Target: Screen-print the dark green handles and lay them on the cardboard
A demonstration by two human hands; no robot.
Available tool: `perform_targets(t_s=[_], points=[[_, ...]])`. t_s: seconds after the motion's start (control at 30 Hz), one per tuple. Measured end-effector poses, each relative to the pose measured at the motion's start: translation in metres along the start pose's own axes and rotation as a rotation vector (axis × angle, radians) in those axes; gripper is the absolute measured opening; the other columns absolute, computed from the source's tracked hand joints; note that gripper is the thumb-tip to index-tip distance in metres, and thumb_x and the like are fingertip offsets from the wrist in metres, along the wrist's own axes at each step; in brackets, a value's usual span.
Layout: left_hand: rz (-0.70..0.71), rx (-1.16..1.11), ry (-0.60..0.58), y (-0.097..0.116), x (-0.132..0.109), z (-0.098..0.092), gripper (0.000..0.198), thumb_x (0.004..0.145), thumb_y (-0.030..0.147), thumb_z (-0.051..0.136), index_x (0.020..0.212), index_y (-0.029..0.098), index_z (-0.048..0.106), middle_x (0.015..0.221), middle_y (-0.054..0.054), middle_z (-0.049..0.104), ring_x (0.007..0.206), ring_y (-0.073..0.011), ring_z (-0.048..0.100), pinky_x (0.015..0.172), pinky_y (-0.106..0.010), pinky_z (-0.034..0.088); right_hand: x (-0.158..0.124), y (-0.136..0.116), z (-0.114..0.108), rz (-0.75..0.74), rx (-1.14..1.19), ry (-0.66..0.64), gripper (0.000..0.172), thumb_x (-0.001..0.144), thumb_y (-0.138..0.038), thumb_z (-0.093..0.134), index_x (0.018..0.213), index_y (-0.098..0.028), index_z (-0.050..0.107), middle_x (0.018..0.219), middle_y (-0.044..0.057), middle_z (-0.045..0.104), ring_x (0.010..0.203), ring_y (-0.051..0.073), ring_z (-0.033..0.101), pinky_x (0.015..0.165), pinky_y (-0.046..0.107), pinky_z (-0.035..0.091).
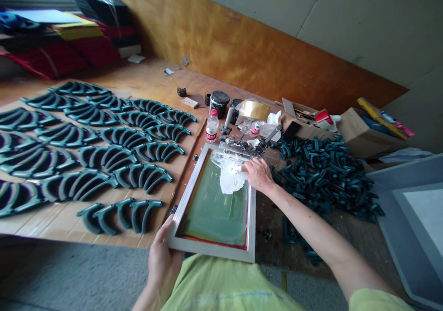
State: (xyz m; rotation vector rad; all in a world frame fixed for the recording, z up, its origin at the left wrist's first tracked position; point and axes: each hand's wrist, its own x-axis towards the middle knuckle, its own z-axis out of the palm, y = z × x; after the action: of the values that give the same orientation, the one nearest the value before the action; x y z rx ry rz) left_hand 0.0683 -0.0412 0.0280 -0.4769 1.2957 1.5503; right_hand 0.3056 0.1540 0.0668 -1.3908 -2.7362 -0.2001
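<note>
My left hand [164, 246] grips the near left corner of a screen-printing frame [211, 247], its thumb on the rim. The frame is pale, tilted up toward me, with a green mesh [211, 209] edged in red. Thick white ink [231, 177] lies in a patch on the far part of the mesh. At the right edge of that ink, my right hand [259, 175] is closed, fingers pinched together. A small pale piece shows at its fingertips, partly hidden and too smeared with white to name. A metal clamp fixture [226, 131] stands at the frame's far edge.
Rows of dark green curved parts [126, 214] lie on cardboard [162, 209] at left. A heap of similar parts [325, 177] is at right, beside a grey bin [398, 218]. A red-capped bottle [212, 126], black tub [219, 103] and cardboard box [356, 131] stand behind.
</note>
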Motion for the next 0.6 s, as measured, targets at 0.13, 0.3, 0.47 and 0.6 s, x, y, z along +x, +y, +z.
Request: perform_targets(t_s=[0.13,0.3,0.47,0.6], points=[[-0.021,0.007,0.020,0.0001,0.0008,-0.0014,0.023,0.082,0.015,0.058,0.100,0.019,0.072,0.083,0.000,0.073,0.065,-0.0125,0.066,0.079,-0.028,0.057,-0.0002,-0.0042,-0.0006,-0.031,0.001,-0.004,0.010,0.084,-0.011,0.051,0.084,-0.018,0.058,0.090,0.009,0.066,0.091,0.023,0.049,0.077,0.035,0.027],[-0.009,0.003,0.022,0.0006,0.0004,-0.0012,0.026,0.082,0.014,0.059,0.104,0.018,0.071,0.086,-0.001,0.073,0.069,-0.0129,0.067,0.079,-0.027,0.058,0.0005,-0.0043,-0.0030,0.008,0.004,-0.003,0.010,0.084,-0.011,0.051,0.083,-0.018,0.058,0.088,0.008,0.066,0.090,0.023,0.049,0.077,0.035,0.028],[-0.015,-0.006,0.028,0.0017,0.0006,0.0007,0.024,0.083,0.012,0.057,0.101,0.018,0.072,0.084,0.000,0.073,0.068,-0.0122,0.067,0.077,-0.025,0.058,0.0045,-0.0098,-0.0004,-0.042,0.016,0.002,0.010,0.084,-0.011,0.051,0.084,-0.018,0.059,0.090,0.009,0.066,0.091,0.023,0.049,0.078,0.035,0.028],[-0.010,-0.002,0.024,0.0029,-0.0008,-0.0002,0.024,0.083,0.013,0.057,0.101,0.018,0.072,0.087,0.000,0.074,0.068,-0.0120,0.067,0.075,-0.024,0.058,0.0063,0.0002,-0.0024,-0.007,0.039,0.009,0.010,0.084,-0.011,0.052,0.083,-0.018,0.059,0.089,0.008,0.067,0.091,0.023,0.049,0.078,0.034,0.028]])
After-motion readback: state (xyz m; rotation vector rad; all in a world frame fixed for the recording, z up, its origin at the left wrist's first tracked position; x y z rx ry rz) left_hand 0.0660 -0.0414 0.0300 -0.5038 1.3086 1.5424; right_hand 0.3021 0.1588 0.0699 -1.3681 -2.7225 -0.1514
